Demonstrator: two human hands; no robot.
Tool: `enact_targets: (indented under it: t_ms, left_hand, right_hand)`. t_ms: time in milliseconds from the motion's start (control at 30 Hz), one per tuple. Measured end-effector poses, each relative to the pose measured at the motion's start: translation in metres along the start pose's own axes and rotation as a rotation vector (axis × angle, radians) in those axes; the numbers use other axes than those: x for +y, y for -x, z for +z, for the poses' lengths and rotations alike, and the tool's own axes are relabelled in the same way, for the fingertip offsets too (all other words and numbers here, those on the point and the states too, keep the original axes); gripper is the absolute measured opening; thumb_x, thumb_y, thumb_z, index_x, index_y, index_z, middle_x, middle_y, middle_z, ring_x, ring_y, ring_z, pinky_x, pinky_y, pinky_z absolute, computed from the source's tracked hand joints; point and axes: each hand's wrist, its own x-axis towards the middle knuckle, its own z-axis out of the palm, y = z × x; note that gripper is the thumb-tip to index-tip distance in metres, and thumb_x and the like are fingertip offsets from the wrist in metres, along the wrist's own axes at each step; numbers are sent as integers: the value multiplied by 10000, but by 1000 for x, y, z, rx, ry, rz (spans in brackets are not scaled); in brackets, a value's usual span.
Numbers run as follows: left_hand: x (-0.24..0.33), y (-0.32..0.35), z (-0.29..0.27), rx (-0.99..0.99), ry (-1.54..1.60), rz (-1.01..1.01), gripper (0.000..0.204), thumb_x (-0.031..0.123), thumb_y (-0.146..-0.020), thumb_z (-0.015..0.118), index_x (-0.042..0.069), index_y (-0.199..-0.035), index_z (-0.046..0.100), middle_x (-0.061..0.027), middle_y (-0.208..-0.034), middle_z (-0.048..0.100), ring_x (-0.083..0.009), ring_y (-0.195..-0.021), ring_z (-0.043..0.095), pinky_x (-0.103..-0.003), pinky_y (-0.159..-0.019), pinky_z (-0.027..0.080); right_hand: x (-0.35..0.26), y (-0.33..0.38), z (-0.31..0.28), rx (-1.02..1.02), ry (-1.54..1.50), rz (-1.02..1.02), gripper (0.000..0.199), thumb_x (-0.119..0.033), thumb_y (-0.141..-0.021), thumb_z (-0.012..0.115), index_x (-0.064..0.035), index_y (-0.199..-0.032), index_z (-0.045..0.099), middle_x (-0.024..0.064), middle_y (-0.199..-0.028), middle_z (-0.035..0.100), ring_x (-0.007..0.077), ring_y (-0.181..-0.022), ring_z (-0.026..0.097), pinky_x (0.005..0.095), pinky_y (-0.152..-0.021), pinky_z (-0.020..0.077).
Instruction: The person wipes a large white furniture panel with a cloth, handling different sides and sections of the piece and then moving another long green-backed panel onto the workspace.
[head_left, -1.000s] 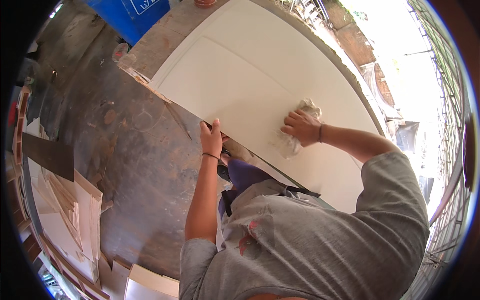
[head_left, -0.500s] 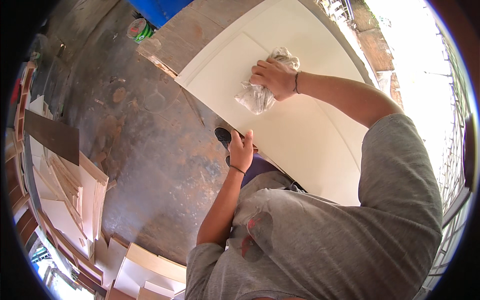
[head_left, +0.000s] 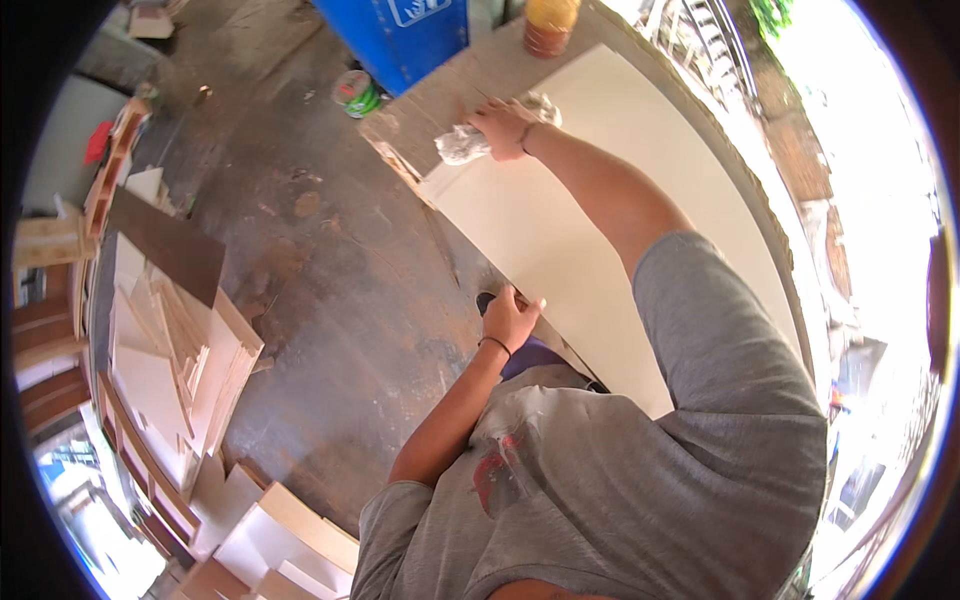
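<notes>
A large off-white panel (head_left: 620, 200) lies flat on a worn wooden workbench (head_left: 470, 70). At the panel's far left end, my right hand (head_left: 505, 128) presses down a crumpled whitish rag (head_left: 461, 146), its fingers closed over the cloth. The rag bulges out on both sides of the hand. My left hand (head_left: 512, 320) is at the panel's near left edge, close to my body, with fingers curled and the thumb pointing up along the rim. What lies under those fingers is partly hidden.
Beyond the bench stands a blue bin (head_left: 400, 40), with a green-and-white bucket (head_left: 356, 94) on the floor beside it. A jar of amber-brown liquid (head_left: 550, 27) sits on the bench's far end. Board offcuts (head_left: 180, 340) lean in stacks at left.
My right hand has slid the rag from the panel's middle to its far end. The view has shifted, bringing the jar into sight. My left hand stays by the near edge.
</notes>
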Motion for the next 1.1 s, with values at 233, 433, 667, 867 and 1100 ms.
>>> enact_targets:
  t_ms: [233,433,667,867,1100]
  left_hand:
    - [-7,34,-63,100,52,-178,488,361,-768,680,-38,-1030,579,-114,-731,663,-239,-706,648,-355,-690,499]
    - [-129,121,-88,318,226,-485,439,439,-783,617,12,-884,639,-126,-731,665,-219,-773,665,-375,-719,503]
    - [-206,233,-54,622,106,-876,662,555,-782,553,-58,-1021,631,-262,-1027,622,-369,-1010,591,-409,-881,454]
    - [-281,231,-71,259,-288,-522,565,469,-945,303,-24,-1073,547,-300,-908,617,-440,-854,613,-486,-770,486]
    - [-335,120,-197,40,-546,-104,403,317,-936,388,-30,-1136,433,-208,-800,607,-352,-722,595,-449,-618,476]
  right_hand:
    - [83,24,19,524,32,-103,383,-21,-631,576,-25,-1013,547,166,-977,566,360,-959,543,442,-813,454]
    - [188,57,60,200,-9,502,557,-126,-631,662,-106,-1167,513,192,-1117,543,383,-1067,497,467,-913,418]
    - [115,61,72,584,-268,286,568,-121,-678,660,-57,-1217,494,172,-1187,521,355,-1122,470,445,-995,353]
    - [-56,13,72,626,-708,98,469,-98,-743,668,-65,-1177,494,136,-1207,495,322,-1182,412,444,-1040,288]
    - [-226,34,49,156,-763,-204,362,-226,-774,616,-68,-1096,565,179,-1071,583,355,-1026,540,443,-875,431]
